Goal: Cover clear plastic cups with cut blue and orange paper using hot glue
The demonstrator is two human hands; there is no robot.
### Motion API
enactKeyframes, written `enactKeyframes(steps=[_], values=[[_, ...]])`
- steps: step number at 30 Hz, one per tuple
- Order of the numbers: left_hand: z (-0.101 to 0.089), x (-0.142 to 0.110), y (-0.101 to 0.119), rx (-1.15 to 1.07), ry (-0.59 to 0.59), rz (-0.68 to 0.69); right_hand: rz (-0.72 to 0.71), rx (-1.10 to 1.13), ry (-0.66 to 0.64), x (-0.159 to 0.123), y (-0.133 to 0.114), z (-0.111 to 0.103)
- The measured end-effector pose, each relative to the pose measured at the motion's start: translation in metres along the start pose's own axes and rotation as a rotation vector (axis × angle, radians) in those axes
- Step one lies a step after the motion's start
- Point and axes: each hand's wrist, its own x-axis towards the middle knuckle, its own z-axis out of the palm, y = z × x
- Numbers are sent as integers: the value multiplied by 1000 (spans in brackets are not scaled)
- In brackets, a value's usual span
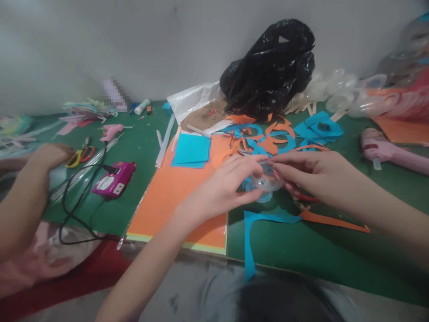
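Observation:
Over the table, my left hand (pixel 231 179) curls its thumb and fingers around a small see-through plastic cup-like piece (pixel 267 182). My right hand (pixel 311 169) meets it from the other side, thumb and forefinger pinched at the piece's upper edge; whether something thin sits between those fingertips is hidden. Partly beneath the piece are blue paper rounds (pixel 263 197). Red-handled scissors (pixel 306 198) lie under my right hand, mostly covered. In front of both hands, a blue paper strip (pixel 248 241) and an orange strip (pixel 335 221) rest on the green tabletop.
Orange sheets (pixel 150 214) topped by blue squares (pixel 191 150) lie left. Paper scraps (pixel 278 138), a black bag (pixel 268 67), and plastic bottles (pixel 385 105) sit behind. A pink glue gun (pixel 392 152) is right; a corded magenta adapter (pixel 114 180) and another person's hand (pixel 53 156) are left.

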Motion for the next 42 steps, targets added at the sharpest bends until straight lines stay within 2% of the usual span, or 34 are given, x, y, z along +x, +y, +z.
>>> enactKeyframes(steps=[11,15,20,25,31,42], values=[[-1,1,2,-56,-34,-14,-5,38,-27,1,-3,2],[3,-1,-1,-111,-11,2,-15,53,-13,1,-7,5],[8,-1,-5,-38,-13,-139,-31,-42,63,-2,-4,9],[10,-1,-8,25,-64,-191,-180,-268,188,-7,-1,12],[11,-2,-11,34,-113,-185,-416,-550,169,-6,9,12],[11,-2,-12,33,-130,-184,-600,-619,175,-6,14,16]])
